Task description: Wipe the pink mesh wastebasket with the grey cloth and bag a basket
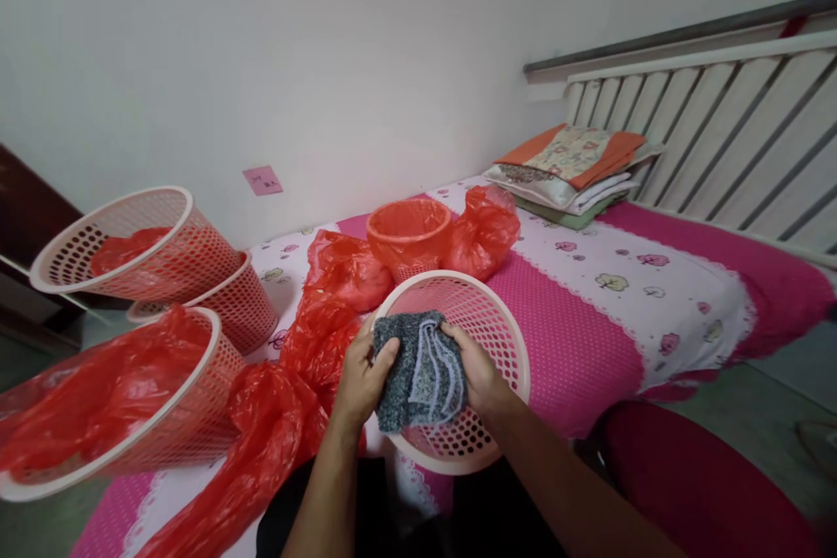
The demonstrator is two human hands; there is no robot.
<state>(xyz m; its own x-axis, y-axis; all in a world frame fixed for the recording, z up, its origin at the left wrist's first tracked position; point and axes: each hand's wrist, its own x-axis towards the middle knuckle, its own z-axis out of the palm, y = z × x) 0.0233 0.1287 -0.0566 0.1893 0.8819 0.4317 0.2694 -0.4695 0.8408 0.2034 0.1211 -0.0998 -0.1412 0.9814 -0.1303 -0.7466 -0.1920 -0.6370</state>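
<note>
A folded dark grey cloth (418,370) with pale edging is held up between my two hands, its layers fanned towards the right. My left hand (366,370) grips its left edge, thumb lying over the front. At the upper right edge, my right hand (476,366) has its fingers closed on the fabric. Behind and below the cloth is a pale pink perforated plastic basket (513,327), tilted so that its mouth faces me. The part of the basket behind the cloth is hidden.
Red plastic bags (275,418) lie along the left of the bed (575,323). A bag-lined basket (409,231) stands behind, with several more baskets (131,270) at left. Folded bedding (568,166) is stacked by the white railing (732,122). A dark red round seat (699,479) is at lower right.
</note>
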